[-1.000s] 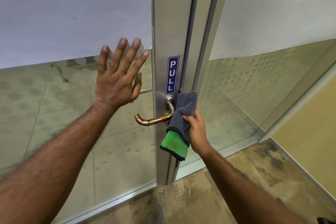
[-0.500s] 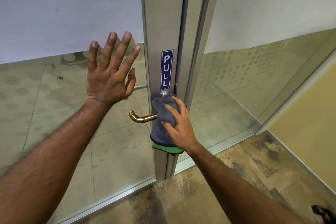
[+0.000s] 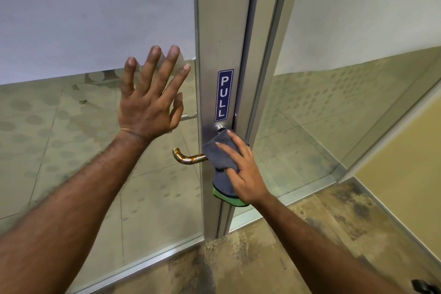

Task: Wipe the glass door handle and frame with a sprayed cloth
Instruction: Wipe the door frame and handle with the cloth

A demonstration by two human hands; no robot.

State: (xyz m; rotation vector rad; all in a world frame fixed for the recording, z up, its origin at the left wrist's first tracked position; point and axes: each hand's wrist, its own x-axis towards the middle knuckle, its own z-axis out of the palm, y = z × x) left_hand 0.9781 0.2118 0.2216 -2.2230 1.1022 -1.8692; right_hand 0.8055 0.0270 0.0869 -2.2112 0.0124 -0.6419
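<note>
cloth (image 3: 223, 157) pressed on handle (image 3: 188, 157) under right hand (image 3: 245, 172).

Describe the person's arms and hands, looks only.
The left forearm and right forearm are bare, no sleeves in view, with dark hair along them. The left hand and right hand wear no gloves, rings or watch; nails are short and unpainted.

blue pull sign (image 3: 225, 95), stained floor (image 3: 274, 258), yellow wall (image 3: 405, 162) at right.
</note>
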